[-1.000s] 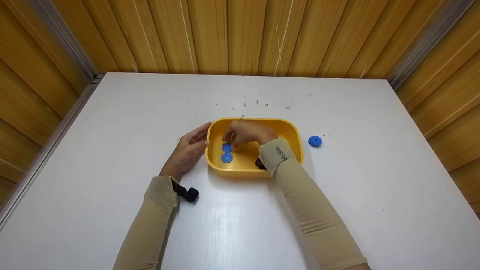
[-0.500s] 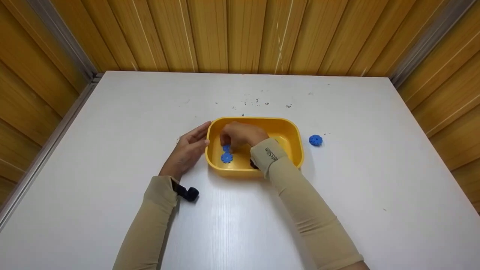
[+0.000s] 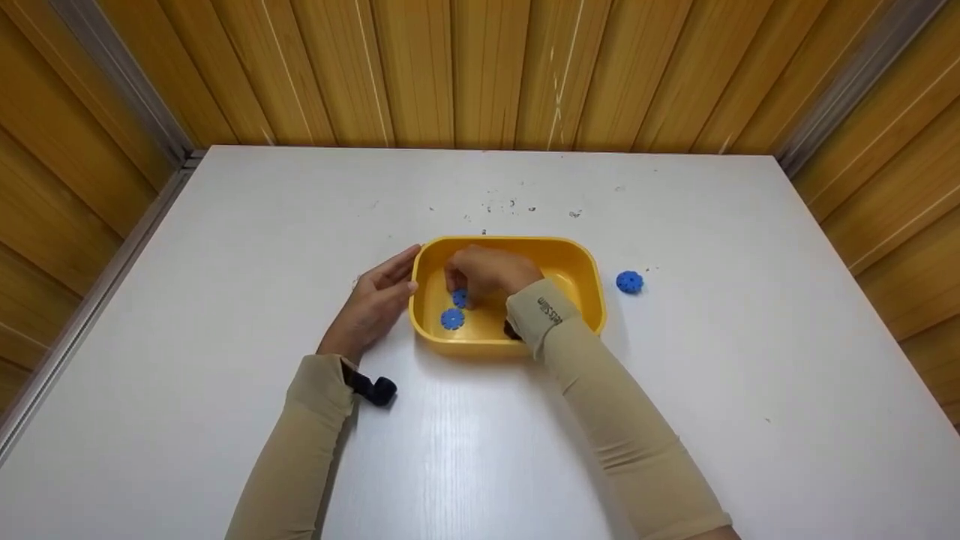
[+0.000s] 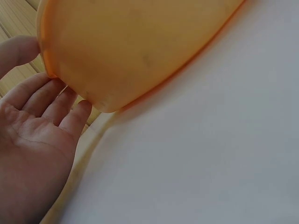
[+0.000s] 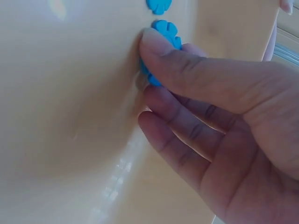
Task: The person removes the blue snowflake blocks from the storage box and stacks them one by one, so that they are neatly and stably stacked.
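One notched blue disc (image 5: 169,30) sits pinched between the thumb and fingers of my right hand (image 3: 491,268), the remaining fingers loosely bent; whether the disc is off the floor beneath it, I can't tell. I judge it light, stiff plastic, thin and perhaps slippery, so I'd take it by opposite edges, where the notches should give some bite. My left hand (image 3: 371,304) grips nothing: its nearly straight fingers and thumb rest against the nine o'clock end of the yellow tray (image 3: 466,346). That tray, probably light and fairly rigid, might skid if pushed; its rim seems the best place to steady it. Inside, my pinched disc is toward nine o'clock of centre, and a second blue disc (image 3: 452,319) lies flat just beside it at seven o'clock, near enough to get nudged. The raised walls stand most in my way, my right wrist crossing them at five o'clock. Outside, near the three o'clock end, a third blue piece (image 3: 630,282) rests on the white table (image 3: 735,345).
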`<state>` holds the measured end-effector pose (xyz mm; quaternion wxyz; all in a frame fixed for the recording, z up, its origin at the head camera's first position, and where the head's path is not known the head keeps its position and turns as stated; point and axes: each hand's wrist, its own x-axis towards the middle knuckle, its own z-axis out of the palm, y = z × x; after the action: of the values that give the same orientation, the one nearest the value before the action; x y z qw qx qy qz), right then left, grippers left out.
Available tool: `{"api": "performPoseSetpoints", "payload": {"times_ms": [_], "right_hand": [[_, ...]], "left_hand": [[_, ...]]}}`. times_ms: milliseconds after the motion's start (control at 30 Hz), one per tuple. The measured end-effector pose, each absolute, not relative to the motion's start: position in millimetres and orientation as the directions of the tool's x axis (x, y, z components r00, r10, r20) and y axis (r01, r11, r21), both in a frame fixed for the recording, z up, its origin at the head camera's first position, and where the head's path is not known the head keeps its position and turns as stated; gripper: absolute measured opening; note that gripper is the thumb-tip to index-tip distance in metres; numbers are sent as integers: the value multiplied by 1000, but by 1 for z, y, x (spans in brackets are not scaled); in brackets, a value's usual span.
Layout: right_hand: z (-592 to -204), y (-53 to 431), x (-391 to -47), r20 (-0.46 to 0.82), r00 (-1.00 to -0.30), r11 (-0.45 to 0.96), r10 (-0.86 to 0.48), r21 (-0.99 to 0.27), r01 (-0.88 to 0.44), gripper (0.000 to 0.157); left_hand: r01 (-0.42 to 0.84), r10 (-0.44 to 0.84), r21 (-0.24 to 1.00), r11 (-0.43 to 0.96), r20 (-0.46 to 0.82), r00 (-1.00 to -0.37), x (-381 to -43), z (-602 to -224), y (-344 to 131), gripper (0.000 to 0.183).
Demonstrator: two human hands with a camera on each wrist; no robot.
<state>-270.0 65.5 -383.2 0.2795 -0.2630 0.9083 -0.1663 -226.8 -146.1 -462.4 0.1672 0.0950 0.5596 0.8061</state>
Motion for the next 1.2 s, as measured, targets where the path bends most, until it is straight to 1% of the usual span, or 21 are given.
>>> {"api": "performPoseSetpoints", "payload": {"times_ms": [200,400,533,700,1000,1200], "right_hand": [[-385,70,-272,-363,-687,765,-630,-441,-469,14],[-383,76,-273,-362,-685,761,-633,-455,-462,11],[-382,82,-273,-358,-677,755,-643,-446,-481,12],[-378,90,-273,-366,-683,762,-632,-456,-461,11],[-364,103,-275,-374,-713,782,-594,-478,-401,12],[-354,111,-272,-335,-730,776,-595,-475,-415,14]], "left_hand": [[-157,373,938,-308,-33,-927,-226,-466,-150,65],[-152,372,941,-301,-31,-928,-224,-466,-152,66],[-163,368,936,-311,-39,-929,-224,-467,-152,66],[-181,363,919,-349,-45,-931,-223,-467,-151,66],[-153,366,942,-299,-35,-930,-227,-465,-150,65],[-142,372,945,-293,-24,-928,-228,-463,-150,65]]}}
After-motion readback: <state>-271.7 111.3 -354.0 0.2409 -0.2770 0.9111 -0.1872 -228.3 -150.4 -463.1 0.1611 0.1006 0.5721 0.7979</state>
